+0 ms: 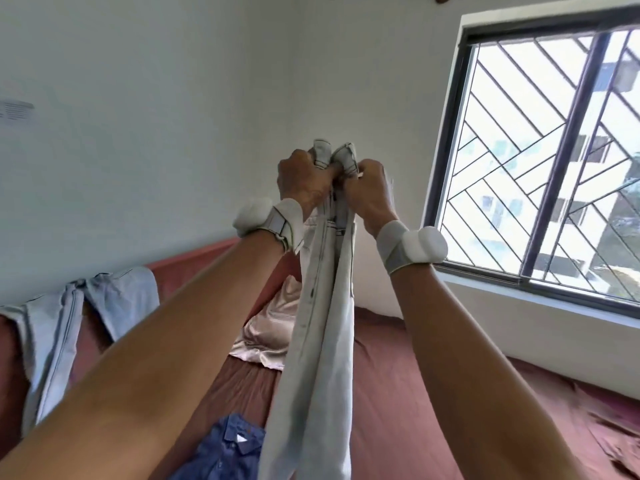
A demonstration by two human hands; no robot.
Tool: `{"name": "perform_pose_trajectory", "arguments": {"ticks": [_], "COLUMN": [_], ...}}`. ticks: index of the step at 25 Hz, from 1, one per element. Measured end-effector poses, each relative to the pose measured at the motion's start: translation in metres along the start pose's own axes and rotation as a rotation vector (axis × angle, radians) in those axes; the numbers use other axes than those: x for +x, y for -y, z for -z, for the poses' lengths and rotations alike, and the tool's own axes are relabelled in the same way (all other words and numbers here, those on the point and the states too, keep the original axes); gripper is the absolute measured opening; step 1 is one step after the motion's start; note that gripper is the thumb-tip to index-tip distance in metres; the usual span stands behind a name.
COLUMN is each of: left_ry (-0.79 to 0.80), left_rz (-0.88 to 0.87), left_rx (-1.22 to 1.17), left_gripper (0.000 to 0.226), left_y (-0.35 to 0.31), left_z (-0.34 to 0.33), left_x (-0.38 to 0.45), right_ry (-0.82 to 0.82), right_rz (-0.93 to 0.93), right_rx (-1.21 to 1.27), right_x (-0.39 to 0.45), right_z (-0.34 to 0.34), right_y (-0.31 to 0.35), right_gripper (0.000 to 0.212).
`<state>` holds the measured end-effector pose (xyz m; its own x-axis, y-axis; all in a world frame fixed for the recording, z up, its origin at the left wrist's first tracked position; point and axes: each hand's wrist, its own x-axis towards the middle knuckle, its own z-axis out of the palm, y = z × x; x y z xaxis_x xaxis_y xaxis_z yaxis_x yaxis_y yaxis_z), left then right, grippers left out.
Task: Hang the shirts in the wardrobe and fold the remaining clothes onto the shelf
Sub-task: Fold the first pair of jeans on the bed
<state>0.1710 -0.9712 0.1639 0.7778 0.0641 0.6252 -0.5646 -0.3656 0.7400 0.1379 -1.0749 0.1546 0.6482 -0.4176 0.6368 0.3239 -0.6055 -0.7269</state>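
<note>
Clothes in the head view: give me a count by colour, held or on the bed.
Pale grey-white jeans, held up by the left hand and right hand: 1
Light blue jeans, on the bed's far edge: 1
Dark blue collared shirt: 1
Pale pink satin garment: 1
Total: 4

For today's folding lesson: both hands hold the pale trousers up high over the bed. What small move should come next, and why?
Probably lower the pale trousers onto a bare part of the bed to fold them. The left hand and right hand grip the two leg ends together at the top, so the legs already hang aligned.
</note>
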Motion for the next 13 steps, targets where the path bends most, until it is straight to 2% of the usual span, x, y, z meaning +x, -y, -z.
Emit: {"name": "perform_pose_trajectory", "arguments": {"ticks": [4, 7, 8, 10, 11, 13], "left_ry": [0.2, 0.418, 0.448, 0.441, 0.416, 0.252], "left_rz": [0.03, 0.054, 0.012, -0.034, 0.005, 0.078], "left_rx": [-0.092, -0.226, -0.241, -0.328, -0.347, -0.344], "left_gripper": [0.05, 0.053, 0.064, 0.089, 0.092, 0.077], "left_y": [-0.014, -0.006, 0.0, 0.011, 0.01, 0.009], "left_z": [-0.015, -0.026, -0.03, -0.042, -0.048, -0.056], "left_x": [-0.021, -0.034, -0.035, -0.038, -0.044, -0.053], "right_ry": [-0.008, 0.156, 0.22, 0.318, 0.331, 0.338], "right_rz": [-0.097, -0.165, -0.184, -0.195, -0.189, -0.161], "right_rx": [0.147, 0.492, 0.609, 0.67, 0.66, 0.676], "right_x": [0.005, 0.01, 0.008, 0.003, -0.001, -0.009], "right_z": [0.018, 0.03, 0.032, 0.038, 0.04, 0.041], "right_y": [-0.006, -0.001, 0.0, -0.003, -0.005, -0.017], "right_gripper": [0.015, 0.023, 0.027, 0.037, 0.043, 0.046]}}
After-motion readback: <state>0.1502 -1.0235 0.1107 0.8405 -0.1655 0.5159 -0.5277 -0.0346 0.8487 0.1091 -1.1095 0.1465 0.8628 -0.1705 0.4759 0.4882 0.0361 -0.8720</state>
